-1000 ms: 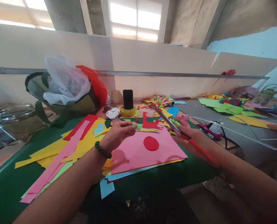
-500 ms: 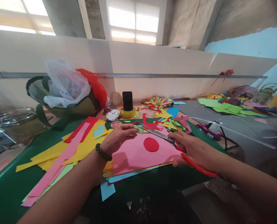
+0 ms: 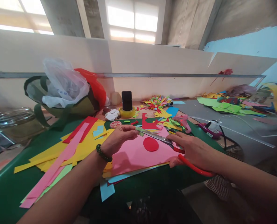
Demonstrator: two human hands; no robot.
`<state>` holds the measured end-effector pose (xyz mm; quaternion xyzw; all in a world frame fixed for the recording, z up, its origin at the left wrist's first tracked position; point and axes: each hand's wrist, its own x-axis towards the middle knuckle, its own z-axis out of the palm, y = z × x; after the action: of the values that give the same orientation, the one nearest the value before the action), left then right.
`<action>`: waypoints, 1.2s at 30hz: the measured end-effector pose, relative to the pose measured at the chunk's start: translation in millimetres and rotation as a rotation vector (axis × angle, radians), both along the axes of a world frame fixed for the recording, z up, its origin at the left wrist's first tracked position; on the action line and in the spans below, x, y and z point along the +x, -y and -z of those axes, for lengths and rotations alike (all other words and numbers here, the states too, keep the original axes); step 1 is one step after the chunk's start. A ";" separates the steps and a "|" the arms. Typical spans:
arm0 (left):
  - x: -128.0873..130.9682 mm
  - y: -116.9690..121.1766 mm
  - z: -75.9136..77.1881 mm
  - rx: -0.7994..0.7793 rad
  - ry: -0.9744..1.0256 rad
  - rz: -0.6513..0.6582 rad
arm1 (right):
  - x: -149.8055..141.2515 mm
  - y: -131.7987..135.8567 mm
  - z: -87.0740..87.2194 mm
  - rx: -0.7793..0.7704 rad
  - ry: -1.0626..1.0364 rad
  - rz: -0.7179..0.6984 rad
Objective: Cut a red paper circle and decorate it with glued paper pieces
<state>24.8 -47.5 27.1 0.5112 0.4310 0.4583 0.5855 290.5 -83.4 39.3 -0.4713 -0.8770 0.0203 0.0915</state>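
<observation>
Between thumb and fingers, my left hand (image 3: pixel 123 135) pinches a small piece of light green paper (image 3: pixel 140 133). My right hand (image 3: pixel 191 149) grips red-handled scissors (image 3: pixel 160 137), whose blades point left and meet the green piece close to my left fingertips. Below the blades, a red paper circle (image 3: pixel 150 144) lies on a pink sheet (image 3: pixel 129 158), on top of a stack of coloured paper. Just beyond, a red offcut (image 3: pixel 150 122) with a curved cut-out rests among scraps.
Pink, yellow and red strips (image 3: pixel 66 152) lie left on the green table cover (image 3: pixel 3 189). Behind stand a phone (image 3: pixel 126 100) by yellow tape (image 3: pixel 129 113) and a bag (image 3: pixel 66 102). To the right are a pink glue gun (image 3: pixel 184 123) and a purple power strip (image 3: pixel 208 130).
The scissor blades have closed together over the green paper; before, they stood slightly apart. My right hand has moved a little left. My left hand keeps its pinch.
</observation>
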 end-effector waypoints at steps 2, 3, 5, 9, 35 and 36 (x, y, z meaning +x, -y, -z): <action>0.5 0.2 0.0 -0.005 0.007 -0.002 | 0.0 -0.3 0.8 0.004 0.004 0.001; 0.7 0.2 0.0 -0.008 0.011 -0.003 | 0.1 -0.4 1.0 0.007 0.007 0.005; 0.9 0.2 0.0 -0.012 0.019 -0.004 | 0.3 -0.4 0.8 0.016 0.009 0.008; 0.2 -0.3 0.0 -0.007 0.039 -0.017 | 0.8 0.0 -0.6 0.020 0.018 0.011; -1.1 -4.0 6.6 -0.007 0.008 -0.012 | 3.6 -4.6 9.5 0.070 -0.044 -0.008; -1.3 -4.3 7.1 -0.004 0.006 -0.010 | 3.7 -4.6 9.9 0.071 -0.037 -0.006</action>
<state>23.5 -43.2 20.0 0.5065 0.4326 0.4622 0.5854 294.1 -78.8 29.4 -0.4649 -0.8766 -0.0017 0.1245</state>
